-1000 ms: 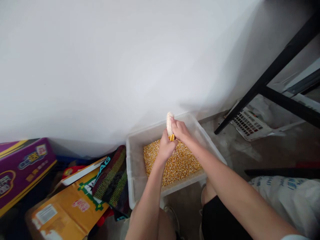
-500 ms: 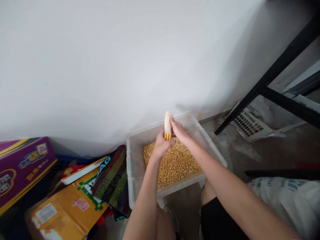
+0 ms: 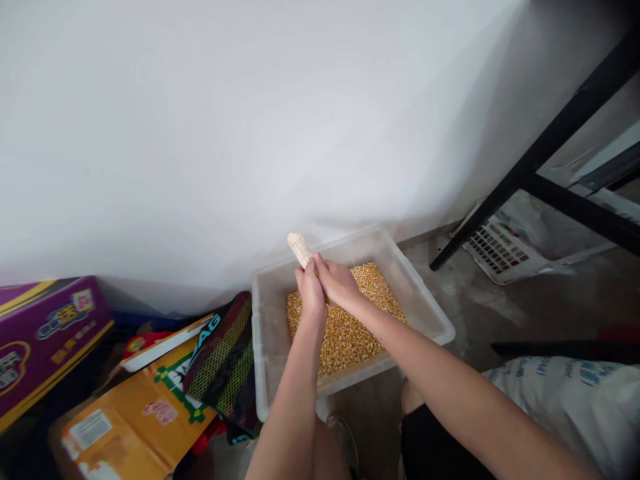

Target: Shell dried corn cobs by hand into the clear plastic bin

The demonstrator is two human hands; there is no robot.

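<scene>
A clear plastic tub [image 3: 267, 320] on the floor against the white wall holds a layer of loose yellow corn kernels [image 3: 350, 333]. Over its back left part, my left hand [image 3: 311, 293] and my right hand [image 3: 337, 283] are both wrapped round a pale corn cob [image 3: 301, 248]. Only the cob's bare upper end shows above my fingers, tilted up and to the left. The lower part of the cob is hidden inside my hands.
Left of the tub lie a dark mesh bag [image 3: 225, 360], an orange carton [image 3: 135, 413] and a purple box [image 3: 45, 340]. A black metal frame leg [image 3: 520, 173] and a white grille [image 3: 497, 250] stand at the right. A printed white sack [image 3: 575, 400] lies beside my right arm.
The cob has tipped from upright to leaning left, and both hands have shifted left over the tub. The few yellow kernels that showed at its lower part are no longer visible.
</scene>
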